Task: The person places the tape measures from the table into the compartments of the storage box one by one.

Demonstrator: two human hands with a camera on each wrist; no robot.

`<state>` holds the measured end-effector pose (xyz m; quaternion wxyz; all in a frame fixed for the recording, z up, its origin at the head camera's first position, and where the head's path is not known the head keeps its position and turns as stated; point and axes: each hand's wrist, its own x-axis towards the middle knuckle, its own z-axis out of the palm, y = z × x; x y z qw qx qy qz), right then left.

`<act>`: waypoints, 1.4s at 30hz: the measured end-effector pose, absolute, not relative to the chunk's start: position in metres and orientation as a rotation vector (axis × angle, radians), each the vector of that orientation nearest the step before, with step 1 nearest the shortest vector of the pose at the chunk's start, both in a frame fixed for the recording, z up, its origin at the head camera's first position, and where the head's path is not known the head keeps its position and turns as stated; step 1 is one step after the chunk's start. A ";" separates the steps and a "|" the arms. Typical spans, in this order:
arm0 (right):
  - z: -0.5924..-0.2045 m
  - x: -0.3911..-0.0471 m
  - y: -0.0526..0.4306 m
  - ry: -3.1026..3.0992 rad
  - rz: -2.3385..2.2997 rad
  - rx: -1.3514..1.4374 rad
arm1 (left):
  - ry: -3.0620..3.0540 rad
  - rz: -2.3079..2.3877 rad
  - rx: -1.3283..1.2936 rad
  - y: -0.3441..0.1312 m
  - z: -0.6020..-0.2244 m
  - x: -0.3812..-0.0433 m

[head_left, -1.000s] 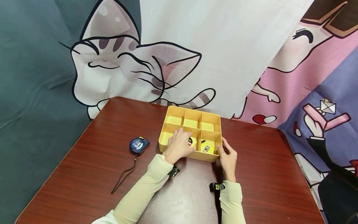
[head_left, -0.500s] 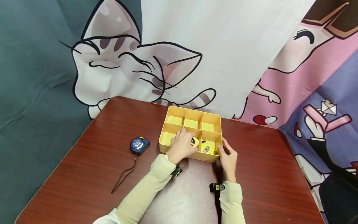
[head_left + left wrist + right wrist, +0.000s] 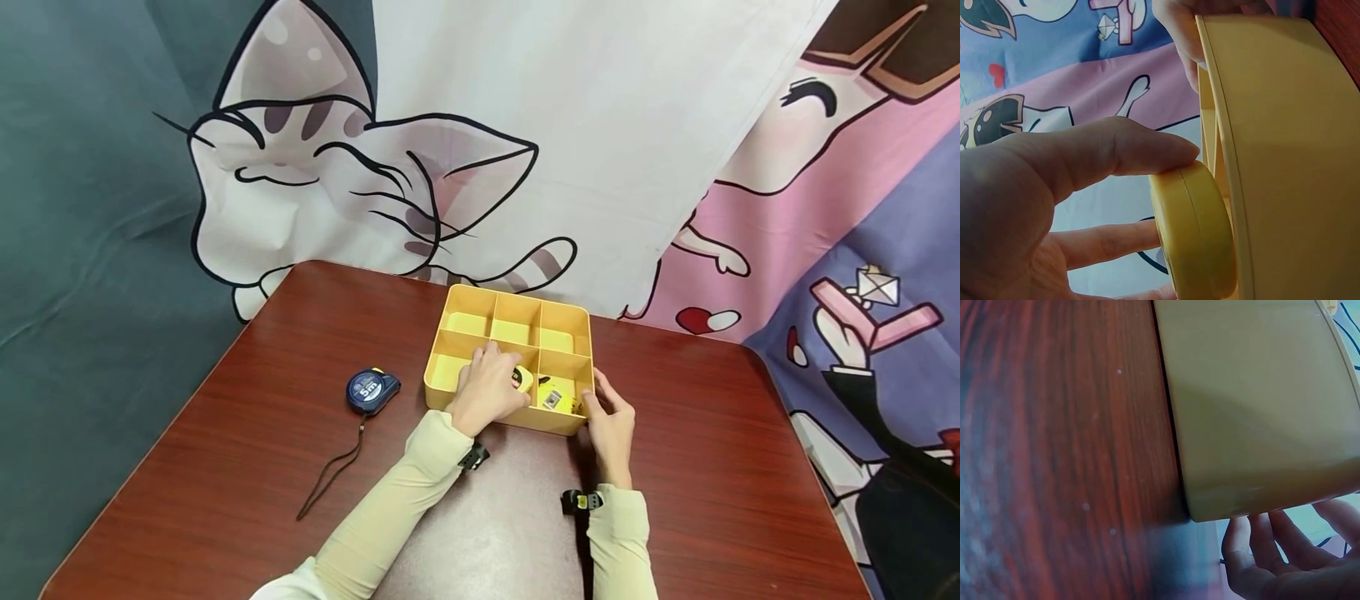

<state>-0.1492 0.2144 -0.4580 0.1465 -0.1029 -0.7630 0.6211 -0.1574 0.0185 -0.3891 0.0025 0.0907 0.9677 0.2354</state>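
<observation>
A yellow divided box [image 3: 551, 422] with two rows of compartments stands on the table. My left hand [image 3: 486, 390] reaches over its front edge and pinches a yellow tape measure [image 3: 522, 379] at the front middle compartment. In the left wrist view the thumb presses the rounded edge of that tape measure [image 3: 1194, 231], with fingers on its far side. My right hand [image 3: 611, 429] grips the box's front right corner, thumb at the rim and fingers along the side wall. Next to it, the front right compartment contains a yellow item with a metal clip [image 3: 553, 398], apparently another tape measure.
A blue tape measure [image 3: 371, 390] marked 5m lies left of the box, its dark wrist cord [image 3: 333, 467] trailing toward the front. Behind the reddish-brown table [image 3: 720, 467] hangs a cartoon-printed cloth [image 3: 600, 125].
My left hand has shifted slightly right with the yellow tape measure, then stayed nearly still. The right hand and the box show no visible movement.
</observation>
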 end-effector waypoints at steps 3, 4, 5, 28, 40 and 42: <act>-0.456 -0.148 0.213 -2.181 1.813 -0.289 | 3.035 0.750 0.288 0.019 -0.390 -0.158; -0.458 -0.149 0.214 -2.176 1.822 -0.292 | 3.035 0.756 0.291 0.020 -0.390 -0.158; -0.460 -0.150 0.215 -2.175 1.826 -0.296 | 3.033 0.765 0.293 0.020 -0.390 -0.159; -0.451 -0.146 0.210 -2.202 1.788 -0.287 | 3.025 0.723 0.284 0.023 -0.397 -0.165; -0.457 -0.149 0.214 -2.188 1.832 -0.294 | 3.029 0.688 0.292 0.027 -0.400 -0.169; -0.464 -0.152 0.217 -2.179 1.842 -0.294 | 3.020 0.687 0.288 0.028 -0.400 -0.170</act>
